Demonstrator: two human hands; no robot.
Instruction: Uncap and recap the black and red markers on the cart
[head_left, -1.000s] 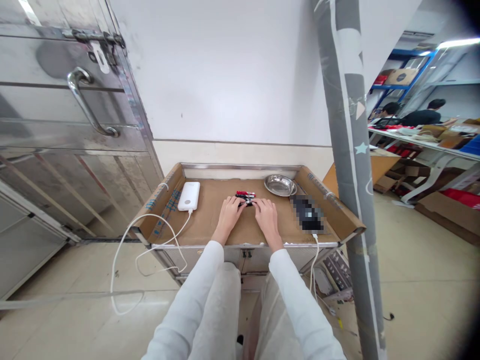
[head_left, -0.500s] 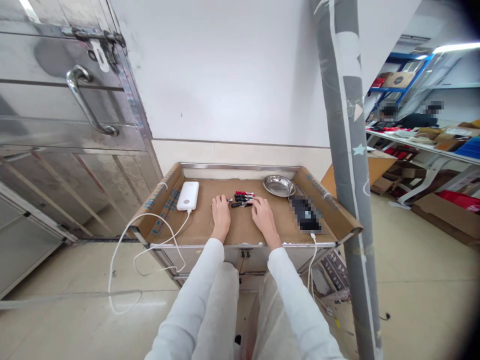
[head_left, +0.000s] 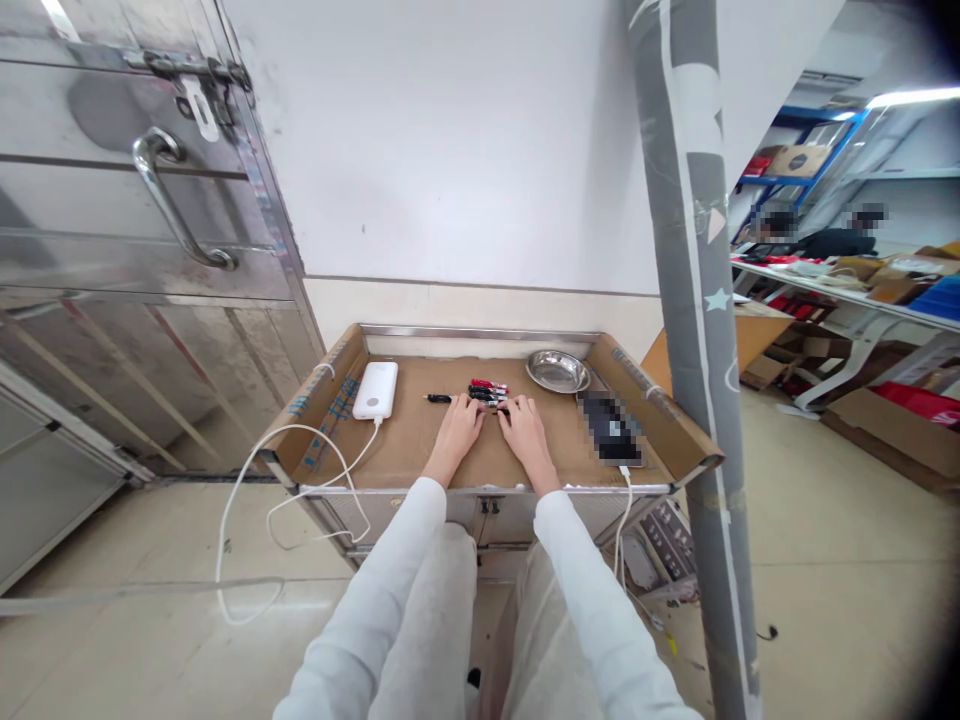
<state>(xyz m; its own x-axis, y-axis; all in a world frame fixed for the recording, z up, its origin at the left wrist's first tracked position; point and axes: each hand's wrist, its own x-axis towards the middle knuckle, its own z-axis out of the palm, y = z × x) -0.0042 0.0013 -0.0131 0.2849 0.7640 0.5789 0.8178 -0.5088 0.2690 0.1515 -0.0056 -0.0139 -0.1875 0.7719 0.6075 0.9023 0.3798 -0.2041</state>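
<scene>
Side by side on the brown cardboard top, both my hands have their fingertips at the near edge of a small group of red and black pens. My left hand is closed, fingers together, at the left end of the nearest black pen. Closed at that pen's right end is my right hand. The fingers cover most of this pen. Left of my left hand, a separate black pen lies by itself, partly behind the fingers.
A white power bank with a white cable lies at the left. On the right are a round steel dish and a phone on a cable. Cardboard-covered side rails edge the cabinet top. A grey wrapped pole stands close by on the right.
My left hand has let go of the black pen at the left and moved right to the nearest pen of the group. My right hand has shifted slightly left.
</scene>
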